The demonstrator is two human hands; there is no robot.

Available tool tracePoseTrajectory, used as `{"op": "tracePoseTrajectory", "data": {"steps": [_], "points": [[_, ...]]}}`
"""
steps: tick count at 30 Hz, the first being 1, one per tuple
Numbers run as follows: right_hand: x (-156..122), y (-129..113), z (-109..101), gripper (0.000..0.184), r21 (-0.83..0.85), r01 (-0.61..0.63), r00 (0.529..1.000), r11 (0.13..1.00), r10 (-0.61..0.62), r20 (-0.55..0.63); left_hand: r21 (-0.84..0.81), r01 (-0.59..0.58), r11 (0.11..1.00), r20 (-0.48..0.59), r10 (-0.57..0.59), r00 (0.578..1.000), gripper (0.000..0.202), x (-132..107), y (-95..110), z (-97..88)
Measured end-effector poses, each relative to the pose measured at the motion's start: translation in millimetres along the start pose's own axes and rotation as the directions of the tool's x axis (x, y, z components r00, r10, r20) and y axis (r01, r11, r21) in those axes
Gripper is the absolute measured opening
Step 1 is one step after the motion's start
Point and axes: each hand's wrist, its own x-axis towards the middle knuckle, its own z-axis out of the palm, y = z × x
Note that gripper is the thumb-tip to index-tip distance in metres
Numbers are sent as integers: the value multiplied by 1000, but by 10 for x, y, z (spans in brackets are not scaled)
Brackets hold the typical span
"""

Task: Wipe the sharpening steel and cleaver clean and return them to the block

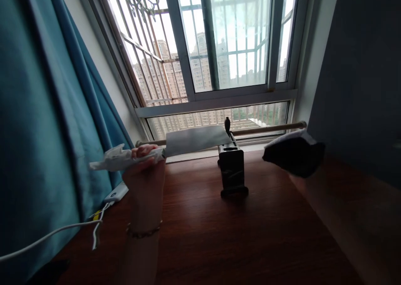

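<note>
My left hand [144, 159] is raised over the left part of a dark wooden table [219, 235], with a bracelet at the wrist. Its fingers are closed round a crumpled white cloth or paper [112, 159]. A flat pale sheet [194, 139] runs from that hand to the right, up to a small dark metal stand with a knob on top [232, 168]. At the right a dark bundle with a white upper edge [294, 154] hangs above the table. My right hand seems to be under or behind it, and no fingers show.
A wooden rod [269, 128] lies along the sill below a barred window [219, 47]. A teal curtain [46, 122] hangs at the left. A white plug block [116, 192] and its cable [62, 230] lie at the table's left edge. A dark wall closes the right side.
</note>
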Motion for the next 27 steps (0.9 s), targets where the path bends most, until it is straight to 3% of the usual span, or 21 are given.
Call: {"op": "tracePoseTrajectory", "data": {"steps": [1, 2, 4, 5, 7, 9, 12, 16, 19, 22, 24, 27], "points": [[-238, 20, 61, 34, 102, -148, 983, 984, 135, 121, -1, 27, 1000, -9, -27, 1000, 47, -99, -9, 8], [-491, 68, 119, 32, 206, -315, 934, 926, 265, 240, -2, 60, 998, -18, -60, 998, 46, -190, -22, 24], [-983, 204, 230, 36, 381, -617, 776, 688, 454, 438, -1, 125, 992, -33, -125, 992, 45, -355, -61, 72], [-1191, 269, 285, 42, 434, -703, 709, 564, 499, 499, -2, 163, 987, -39, -163, 986, 45, -428, -86, 100], [-1487, 351, 393, 46, 503, -767, 640, 398, 517, 568, -11, 237, 971, -46, -238, 970, 44, -550, -140, 157], [-1614, 348, 502, 44, 515, -779, 627, 358, 452, 634, -38, 301, 953, -42, -303, 952, 43, -635, -191, 203], [-1598, 233, 657, 41, 512, -773, 627, 375, 330, 706, -51, 342, 938, -19, -343, 939, 41, -707, -244, 239], [-1536, 81, 821, 39, 559, -742, 661, 369, 266, 702, -4, 332, 943, -7, -332, 943, 40, -852, -307, 246], [-1559, 47, 887, 41, 579, -726, 685, 372, 316, 656, 40, 397, 917, -18, -396, 918, 36, -1107, -395, 236], [-1571, 64, 874, 42, 564, -734, 679, 378, 406, 612, 117, 553, 825, -7, -556, 831, 27, -1446, -504, 177], [-1543, 93, 807, 40, 554, -743, 662, 376, 539, 522, 219, 656, 723, 23, -676, 737, 24, -1653, -572, 86], [-1447, 144, 629, 43, 573, -727, 620, 379, 721, 310, 491, 616, 616, 22, -716, 698, 25, -1872, -662, -115]]}}
